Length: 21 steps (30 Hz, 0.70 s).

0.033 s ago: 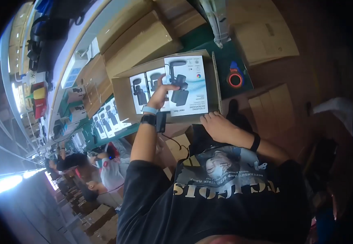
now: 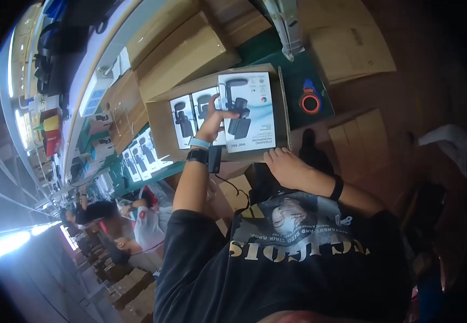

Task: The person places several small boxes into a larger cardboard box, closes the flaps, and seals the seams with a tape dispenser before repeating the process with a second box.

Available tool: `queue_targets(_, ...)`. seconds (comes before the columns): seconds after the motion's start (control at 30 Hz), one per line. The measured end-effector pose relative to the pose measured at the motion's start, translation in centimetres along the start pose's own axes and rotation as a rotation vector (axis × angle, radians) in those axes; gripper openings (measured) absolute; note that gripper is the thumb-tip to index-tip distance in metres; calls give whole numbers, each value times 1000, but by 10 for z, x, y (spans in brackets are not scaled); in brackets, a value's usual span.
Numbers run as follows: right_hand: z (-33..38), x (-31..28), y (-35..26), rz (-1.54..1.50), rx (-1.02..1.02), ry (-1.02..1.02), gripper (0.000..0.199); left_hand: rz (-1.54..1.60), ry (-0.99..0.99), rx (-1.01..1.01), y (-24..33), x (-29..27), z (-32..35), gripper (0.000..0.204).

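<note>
Glaring lamp [image 2: 7, 246] at left, dim right side, fisheye-curved edges

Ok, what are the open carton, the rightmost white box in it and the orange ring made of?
Open carton: matte cardboard, by its plain brown walls. White box: likely smooth paperboard, by its flat printed face. Orange ring: perhaps plastic, by its bright colour; finish unclear.

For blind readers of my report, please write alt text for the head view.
The left hand touches a white box beside two similar boxes in an open carton; the right hand rests at the carton's near edge. To the right lies an orange-and-blue ring-shaped object.
</note>
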State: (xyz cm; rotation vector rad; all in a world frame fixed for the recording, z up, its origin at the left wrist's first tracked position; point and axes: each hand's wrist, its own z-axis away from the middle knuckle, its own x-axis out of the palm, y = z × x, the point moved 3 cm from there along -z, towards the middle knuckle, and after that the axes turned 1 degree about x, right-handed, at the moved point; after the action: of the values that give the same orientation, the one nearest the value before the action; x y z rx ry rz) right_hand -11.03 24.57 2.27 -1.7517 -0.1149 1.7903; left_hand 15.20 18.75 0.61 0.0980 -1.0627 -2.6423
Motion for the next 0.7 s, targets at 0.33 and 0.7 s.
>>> queue_targets(0.33, 24, -46, 6, -80, -28, 44, 60, -863, 629, 96, 17, 106, 21, 121)
queue_targets(0.7, 12, -88, 40, -853, 521, -132, 43, -397, -562, -190, -61, 72, 1, 49)
